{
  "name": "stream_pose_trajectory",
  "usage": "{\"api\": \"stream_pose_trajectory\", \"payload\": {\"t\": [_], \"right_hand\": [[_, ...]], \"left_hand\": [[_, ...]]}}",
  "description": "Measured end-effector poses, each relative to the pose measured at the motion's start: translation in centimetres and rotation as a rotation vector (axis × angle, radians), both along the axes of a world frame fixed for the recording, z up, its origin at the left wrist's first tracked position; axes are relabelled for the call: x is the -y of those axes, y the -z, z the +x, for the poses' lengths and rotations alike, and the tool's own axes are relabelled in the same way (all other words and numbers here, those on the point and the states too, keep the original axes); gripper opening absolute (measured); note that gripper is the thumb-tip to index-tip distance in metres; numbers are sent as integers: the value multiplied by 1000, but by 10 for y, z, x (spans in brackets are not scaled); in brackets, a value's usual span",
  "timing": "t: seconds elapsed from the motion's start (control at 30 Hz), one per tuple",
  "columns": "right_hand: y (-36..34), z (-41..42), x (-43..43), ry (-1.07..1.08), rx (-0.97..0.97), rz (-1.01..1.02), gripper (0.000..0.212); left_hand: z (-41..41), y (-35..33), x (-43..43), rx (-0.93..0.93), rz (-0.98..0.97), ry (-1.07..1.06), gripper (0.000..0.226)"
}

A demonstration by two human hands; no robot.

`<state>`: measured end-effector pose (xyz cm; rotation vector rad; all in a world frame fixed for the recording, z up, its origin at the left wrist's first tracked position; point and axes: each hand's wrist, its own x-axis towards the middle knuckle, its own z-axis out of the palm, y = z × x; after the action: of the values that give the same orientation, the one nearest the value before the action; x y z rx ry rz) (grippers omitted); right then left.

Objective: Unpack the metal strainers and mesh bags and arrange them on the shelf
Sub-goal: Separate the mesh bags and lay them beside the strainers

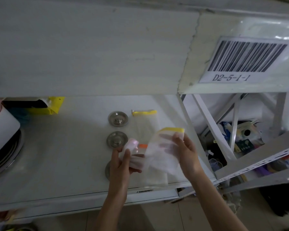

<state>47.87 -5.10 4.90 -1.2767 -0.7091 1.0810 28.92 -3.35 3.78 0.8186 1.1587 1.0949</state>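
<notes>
Two round metal strainers lie on the white shelf [65, 155], one at the back [118, 118] and one nearer [117, 139]. A third strainer [107, 170] shows only its edge behind my left hand. A yellow-topped mesh bag [144, 121] lies flat to the right of the back strainer. My right hand [186, 152] pinches another white mesh bag with a yellow top band [163, 157] above the shelf. My left hand [119, 165] grips a crumpled clear wrapper [132, 148] with an orange patch.
A white cylinder over stacked dark discs [3, 135] stands at the shelf's left, with a yellow package [47, 105] behind it. The upper shelf board [90, 52] overhangs, with a barcode label [245, 59]. White frame struts [212, 125] and clutter lie to the right.
</notes>
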Motion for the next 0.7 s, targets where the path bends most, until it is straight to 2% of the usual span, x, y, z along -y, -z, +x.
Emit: {"api": "stream_pose_trajectory", "payload": {"t": [0.17, 0.27, 0.33, 0.5, 0.57, 0.63, 0.7], "right_hand": [[-7, 54, -50, 85, 165, 3, 19], [-7, 84, -89, 116, 159, 16, 13], [-4, 101, -112, 120, 132, 6, 15], [18, 129, -153, 81, 134, -167, 20], [42, 133, -163, 63, 252, -293, 21], [68, 137, -166, 57, 485, -436, 20], [86, 138, -161, 48, 783, -568, 38]], "left_hand": [[-3, 0, 5, 22, 25, 21, 26], [-5, 5, 7, 6, 26, 12, 21], [-7, 9, 8, -15, 27, -6, 22], [-10, 14, 11, -43, 28, -27, 34], [-9, 16, 13, -38, 31, -25, 38], [-7, 18, 14, -40, 17, -30, 33], [-5, 19, 16, -38, 9, -19, 21]]}}
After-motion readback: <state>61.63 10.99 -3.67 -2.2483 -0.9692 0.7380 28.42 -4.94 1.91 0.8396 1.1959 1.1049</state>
